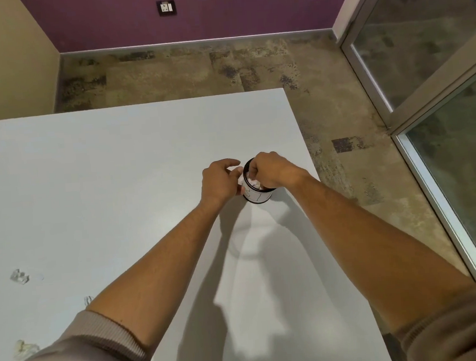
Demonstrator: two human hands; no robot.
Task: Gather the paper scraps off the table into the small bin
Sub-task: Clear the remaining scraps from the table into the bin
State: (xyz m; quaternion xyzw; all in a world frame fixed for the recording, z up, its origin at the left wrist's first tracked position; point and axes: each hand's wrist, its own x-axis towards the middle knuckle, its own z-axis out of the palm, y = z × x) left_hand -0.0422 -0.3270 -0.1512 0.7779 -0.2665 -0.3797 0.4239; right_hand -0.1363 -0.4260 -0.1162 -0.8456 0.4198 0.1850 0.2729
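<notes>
A small white bin (258, 197) with a black rim stands on the white table (116, 167) near its right edge. White paper scraps (255, 184) lie inside it. My right hand (270, 169) is over the bin's mouth, fingers curled down into it among the scraps. My left hand (217, 182) grips the bin's left side, and a bit of white paper shows at its fingertips. Two crumpled scraps lie far to the left on the table, one (19, 276) midway and one (23, 348) near the front edge.
The table's right edge runs close past the bin, with mottled floor (340, 115) beyond it. A glass door frame (389, 97) stands to the right. A small pen mark (88, 300) is on the table by my left forearm.
</notes>
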